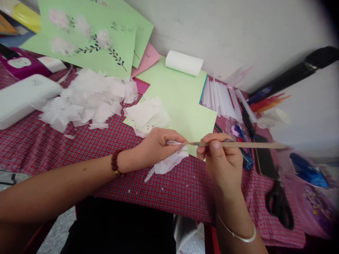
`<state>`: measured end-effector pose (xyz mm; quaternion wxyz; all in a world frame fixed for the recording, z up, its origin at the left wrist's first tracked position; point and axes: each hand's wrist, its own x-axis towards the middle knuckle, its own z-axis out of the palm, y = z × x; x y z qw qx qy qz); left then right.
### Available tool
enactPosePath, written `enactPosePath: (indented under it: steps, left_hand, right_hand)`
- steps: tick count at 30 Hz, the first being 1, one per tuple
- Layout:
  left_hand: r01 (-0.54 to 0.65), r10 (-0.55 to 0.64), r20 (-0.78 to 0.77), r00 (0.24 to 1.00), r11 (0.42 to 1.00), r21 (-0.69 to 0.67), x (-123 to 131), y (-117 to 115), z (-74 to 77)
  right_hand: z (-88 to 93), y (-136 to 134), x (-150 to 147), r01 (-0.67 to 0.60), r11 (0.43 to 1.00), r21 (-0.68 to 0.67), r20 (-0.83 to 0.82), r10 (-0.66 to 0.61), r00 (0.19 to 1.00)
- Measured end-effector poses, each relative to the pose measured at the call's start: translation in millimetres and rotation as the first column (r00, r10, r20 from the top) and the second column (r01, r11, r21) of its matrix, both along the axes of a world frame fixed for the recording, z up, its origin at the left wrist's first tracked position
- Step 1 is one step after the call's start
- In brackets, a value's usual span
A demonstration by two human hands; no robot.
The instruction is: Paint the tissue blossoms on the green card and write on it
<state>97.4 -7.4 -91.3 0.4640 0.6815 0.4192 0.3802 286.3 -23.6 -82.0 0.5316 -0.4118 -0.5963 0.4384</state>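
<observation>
My left hand (161, 143) pinches a small twisted bit of white tissue paper (176, 142) between thumb and fingers. In my right hand (221, 155) is a thin, pale wooden pencil-like stick (251, 144), held level. Its narrow end meets the tissue at my left fingertips; whether it is a pencil or a brush I cannot tell. Just below my left hand, a loose piece of white tissue (169, 165) lies on the tablecloth. Beyond that hand, more tissue sheets (148, 112) with small reddish specks rest on pale green paper (176, 95).
A heap of torn tissue (92, 97) and a white case (26, 98) lie left. Behind stands a green card (106, 24) with puffy tissue blossoms. A white roll (184, 62) touches the wall. Black scissors (280, 204), a phone-like dark slab (265, 162) and a pink container (312, 208) are right.
</observation>
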Motion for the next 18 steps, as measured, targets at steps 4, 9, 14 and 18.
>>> enactPosePath:
  steps: [4, 9, 14, 18]
  left_hand:
    - [-0.021, 0.021, 0.004, 1.000, 1.000, 0.010, 0.4, 0.5, 0.6]
    - [-0.015, 0.015, -0.002, 1.000, 0.998, 0.056, -0.1, 1.2, 0.1]
    - [0.002, 0.000, -0.023, 1.000, 0.997, 0.072, -0.9, 1.1, -0.4]
    - [-0.001, 0.002, -0.010, 1.000, 0.998, 0.065, -0.6, 1.1, -0.8]
  right_hand:
    - [-1.5, -1.0, -0.1, -0.005, 1.000, -0.005, 0.009, 0.005, 1.000]
    - [-4.0, -1.9, -1.6, -0.021, 1.000, -0.014, 0.003, 0.021, 1.000]
    - [-3.6, -2.2, -2.4, -0.033, 0.999, -0.006, -0.024, 0.033, 0.999]
    - [-3.5, -1.9, -2.6, -0.026, 1.000, -0.004, -0.013, 0.026, 1.000]
